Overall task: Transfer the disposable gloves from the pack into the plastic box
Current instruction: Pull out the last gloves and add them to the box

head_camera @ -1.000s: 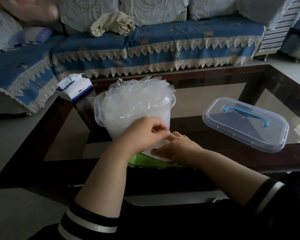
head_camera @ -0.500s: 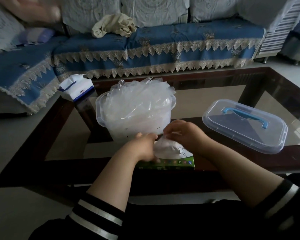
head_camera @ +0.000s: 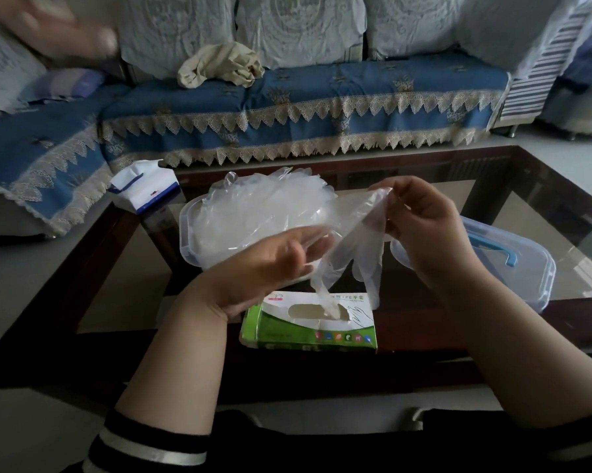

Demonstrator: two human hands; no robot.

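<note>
Glove (head_camera: 352,247) pinched by right hand (head_camera: 424,227), steadied by left hand's (head_camera: 270,268) loosely curled fingers, lifted clear of pack (head_camera: 308,322) for box (head_camera: 192,233).

two bare forearms, left hand (head_camera: 270,268) and right hand (head_camera: 424,227) ungloved. dark sleeves (head_camera: 144,445) pushed up, pale stripes banding each cuff. no rings or watch visible.
</note>
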